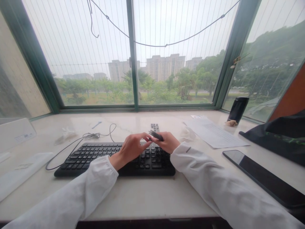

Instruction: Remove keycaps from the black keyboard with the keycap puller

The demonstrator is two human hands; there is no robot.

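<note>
A black keyboard lies on the white sill under both my hands. On its right-hand part, some key positions look bare of their caps. My right hand is closed round a short black tool with a greyish tip, held above the number keys. Its exact kind is unclear. My left hand meets it from the left, thumb and forefinger pinched together by the tool's tip. Whatever sits in that pinch is too small to make out. Just behind my hands, several loose dark keycaps lie in rows.
The keyboard's cable is coiled behind it. A crumpled clear bag and a white packet lie left. To the right are printed paper, a phone, a black can and a black bag. Windows stand behind.
</note>
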